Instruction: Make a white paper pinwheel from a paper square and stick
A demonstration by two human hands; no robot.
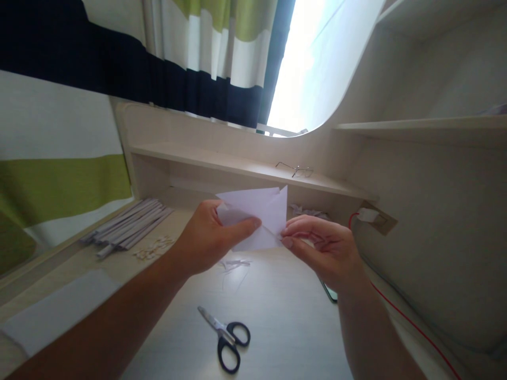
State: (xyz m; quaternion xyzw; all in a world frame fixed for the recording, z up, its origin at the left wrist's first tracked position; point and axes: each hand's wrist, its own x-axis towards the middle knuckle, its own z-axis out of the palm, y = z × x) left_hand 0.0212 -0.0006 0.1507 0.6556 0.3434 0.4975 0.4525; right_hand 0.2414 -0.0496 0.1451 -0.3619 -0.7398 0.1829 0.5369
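Over the bench point(293, 322), by the left hand point(212, 237), clamped with thumb on top, and the right hand point(328, 245), pinched at its right edge, a folded white sheet point(255, 203) is held up, with black-handled scissors point(225, 332) and thin paper strips point(236, 263) lying below

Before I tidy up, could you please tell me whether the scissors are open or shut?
The scissors look shut: their blades lie together in one narrow strip.

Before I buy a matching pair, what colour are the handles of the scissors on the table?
The scissors' handles are black, seen best in the head view.
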